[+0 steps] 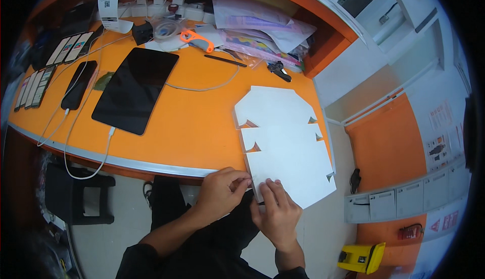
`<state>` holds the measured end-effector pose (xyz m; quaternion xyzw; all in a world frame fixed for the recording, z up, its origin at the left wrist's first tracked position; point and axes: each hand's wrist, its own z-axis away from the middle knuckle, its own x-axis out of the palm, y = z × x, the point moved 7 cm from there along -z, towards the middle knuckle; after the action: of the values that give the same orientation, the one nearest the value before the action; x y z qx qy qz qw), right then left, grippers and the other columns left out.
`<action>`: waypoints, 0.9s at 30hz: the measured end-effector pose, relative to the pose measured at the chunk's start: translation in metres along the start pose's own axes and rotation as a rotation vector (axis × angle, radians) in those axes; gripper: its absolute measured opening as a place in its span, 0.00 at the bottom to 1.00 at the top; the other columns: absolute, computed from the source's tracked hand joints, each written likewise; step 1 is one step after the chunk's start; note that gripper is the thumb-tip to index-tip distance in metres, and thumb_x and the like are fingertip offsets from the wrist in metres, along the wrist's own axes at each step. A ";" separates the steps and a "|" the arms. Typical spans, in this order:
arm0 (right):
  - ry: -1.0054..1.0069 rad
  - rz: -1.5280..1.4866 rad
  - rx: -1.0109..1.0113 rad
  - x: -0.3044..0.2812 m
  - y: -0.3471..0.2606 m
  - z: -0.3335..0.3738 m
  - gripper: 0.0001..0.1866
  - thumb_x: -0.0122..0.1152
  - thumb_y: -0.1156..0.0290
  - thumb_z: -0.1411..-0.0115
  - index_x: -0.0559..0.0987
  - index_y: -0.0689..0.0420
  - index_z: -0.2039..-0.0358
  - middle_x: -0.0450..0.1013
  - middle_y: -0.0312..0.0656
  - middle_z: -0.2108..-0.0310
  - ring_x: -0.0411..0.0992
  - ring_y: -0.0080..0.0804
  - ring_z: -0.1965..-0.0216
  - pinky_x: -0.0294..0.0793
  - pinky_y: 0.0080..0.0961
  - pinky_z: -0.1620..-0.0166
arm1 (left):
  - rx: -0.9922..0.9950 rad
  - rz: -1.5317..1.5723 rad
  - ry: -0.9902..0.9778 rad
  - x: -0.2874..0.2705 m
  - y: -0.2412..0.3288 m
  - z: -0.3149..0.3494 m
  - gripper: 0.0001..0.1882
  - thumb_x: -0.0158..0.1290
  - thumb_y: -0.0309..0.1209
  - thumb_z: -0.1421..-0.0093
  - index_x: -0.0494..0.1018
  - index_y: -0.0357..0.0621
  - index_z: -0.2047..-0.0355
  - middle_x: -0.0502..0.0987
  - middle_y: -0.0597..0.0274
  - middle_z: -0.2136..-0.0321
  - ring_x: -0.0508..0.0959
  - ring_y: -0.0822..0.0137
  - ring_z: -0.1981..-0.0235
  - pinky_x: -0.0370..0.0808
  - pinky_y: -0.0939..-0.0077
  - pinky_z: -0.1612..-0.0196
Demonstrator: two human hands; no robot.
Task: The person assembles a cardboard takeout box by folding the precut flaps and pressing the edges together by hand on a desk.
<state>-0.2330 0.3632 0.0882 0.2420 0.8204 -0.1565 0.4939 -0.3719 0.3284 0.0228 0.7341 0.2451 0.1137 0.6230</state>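
Note:
A flat white die-cut cardboard piece (pixel 288 142), apparently several layers thick, lies on the right of the orange desk. Angled corners mark its far end, and small notches run down both sides. Its near end juts out past the desk's front edge. My right hand (pixel 277 212) grips that near left corner, fingers flat on top and thumb at the edge. Beside it, my left hand (pixel 223 194) is closed, its thumb and fingertips pinched together against the cardboard's left edge. What the pinch holds, if anything, is hidden.
A black tablet (pixel 135 91) and a black phone (pixel 79 85), both cabled, lie left on the desk (pixel 202 127). Several more phones (pixel 36 88) sit further left. Orange-handled scissors (pixel 197 41), a black pen (pixel 225 60) and plastic packets (pixel 262 31) lie behind. A black stool (pixel 76 193) stands below.

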 end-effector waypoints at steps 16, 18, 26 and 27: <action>-0.058 0.056 -0.058 0.008 -0.007 0.003 0.26 0.68 0.72 0.54 0.82 0.54 0.50 0.77 0.47 0.54 0.80 0.52 0.55 0.83 0.37 0.63 | 0.071 0.005 0.006 0.004 0.011 -0.006 0.04 0.57 0.23 0.39 0.76 0.36 0.65 0.77 0.53 0.72 0.76 0.61 0.75 0.73 0.70 0.69; -0.058 0.062 -0.079 0.006 -0.011 0.000 0.24 0.67 0.73 0.52 0.82 0.56 0.51 0.76 0.46 0.55 0.79 0.52 0.55 0.82 0.37 0.62 | 0.109 -0.049 0.038 0.003 0.012 -0.005 0.03 0.56 0.23 0.40 0.76 0.37 0.65 0.76 0.53 0.72 0.76 0.60 0.75 0.73 0.70 0.70; -0.112 0.185 -0.192 0.008 -0.020 -0.002 0.18 0.61 0.74 0.44 0.81 0.63 0.53 0.74 0.43 0.57 0.78 0.54 0.57 0.80 0.37 0.62 | 0.317 -0.428 0.112 0.004 0.033 -0.007 0.04 0.57 0.27 0.40 0.75 0.43 0.65 0.74 0.57 0.73 0.78 0.51 0.74 0.75 0.61 0.72; -0.140 0.183 -0.195 0.009 -0.020 -0.001 0.20 0.60 0.74 0.45 0.80 0.65 0.51 0.72 0.43 0.55 0.76 0.56 0.56 0.80 0.37 0.61 | 0.389 -0.473 0.132 0.004 0.038 -0.009 0.04 0.57 0.27 0.40 0.75 0.43 0.64 0.74 0.59 0.73 0.79 0.52 0.75 0.75 0.60 0.74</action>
<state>-0.2479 0.3494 0.0814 0.2554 0.7697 -0.0469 0.5832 -0.3645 0.3346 0.0611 0.7531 0.4661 -0.0361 0.4630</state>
